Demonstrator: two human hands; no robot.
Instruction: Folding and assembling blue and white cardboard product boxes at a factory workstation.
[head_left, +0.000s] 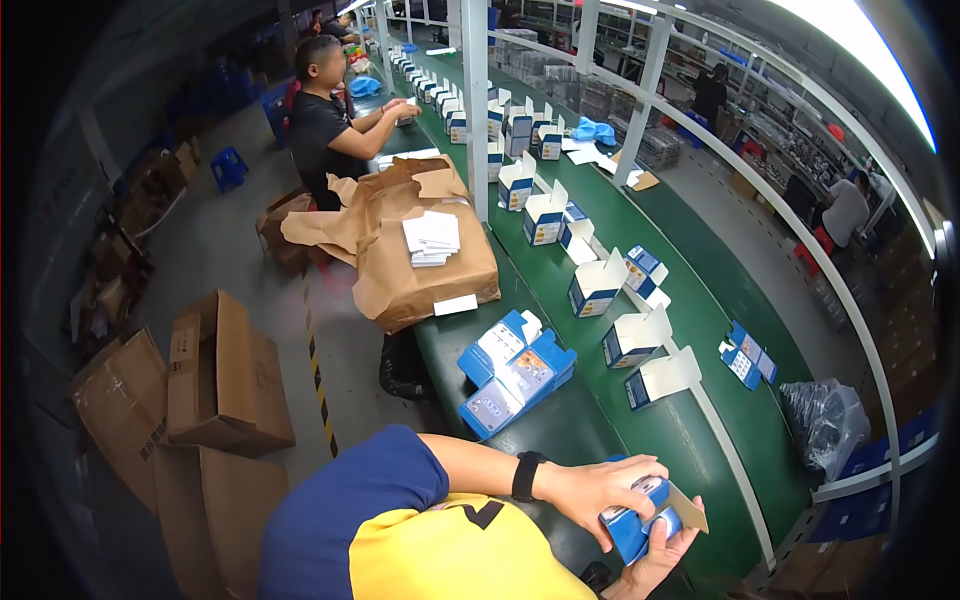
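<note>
Between my two hands is a small blue-and-white carton [628,535], partly folded, with a tan inner flap standing out on its right. My left hand [590,497], a black watch on its wrist, grips the carton from above and the left. The fingers of my right hand [655,565] close round its lower right side. Fingers hide much of the carton. A stack of flat blue-and-white cartons [515,375] lies on the green bench ahead and to the left of my hands. Nearest on the belt, an open-topped carton [662,378] stands with its pale flap up.
Several open cartons [597,288] line the green belt [720,470]. A brown paper-wrapped bundle [430,285] carries white leaflets [432,240]. A flat carton [747,355] and a clear plastic bag [825,425] lie right. Cardboard boxes [225,375] stand left; a co-worker [335,125] works beyond.
</note>
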